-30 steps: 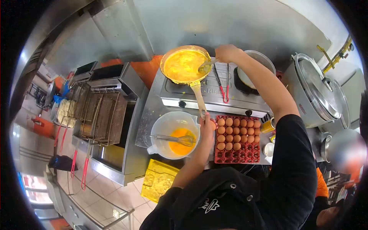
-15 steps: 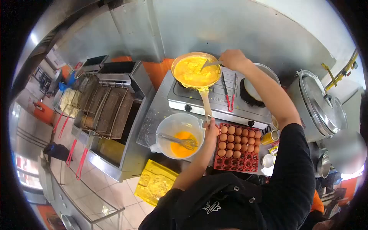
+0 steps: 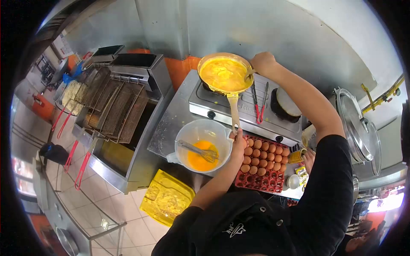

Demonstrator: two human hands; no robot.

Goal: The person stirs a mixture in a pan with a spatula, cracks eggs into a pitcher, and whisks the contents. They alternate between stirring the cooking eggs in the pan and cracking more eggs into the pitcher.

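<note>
The frying pan (image 3: 232,104), full of runny and partly set yellow egg, sits on the left burner of the gas stove (image 3: 200,106). My left hand (image 3: 238,144) is closed around the end of its handle. Beyond the pan's right rim is my right hand (image 3: 263,63), closed on a metal spatula (image 3: 249,76) whose blade dips in at the egg's right edge. Below the handle stands a translucent plastic jug (image 3: 181,132) of beaten egg, with a whisk (image 3: 200,150) resting in it. A red tray (image 3: 260,182) of brown eggs lies right of my left hand.
Red-handled tongs (image 3: 259,113) lie on the stove beside a dark right-hand pan (image 3: 277,113). Another person's hand (image 3: 308,160) is at a yellow can (image 3: 296,157). Fryer baskets (image 3: 113,109) stand left, a large metal pot (image 3: 352,115) right, a yellow crate (image 3: 164,198) low down.
My right hand has drawn the spatula from the middle of the egg to the pan's right edge. Another person's hand has come in by the yellow can. The left hand keeps its hold.
</note>
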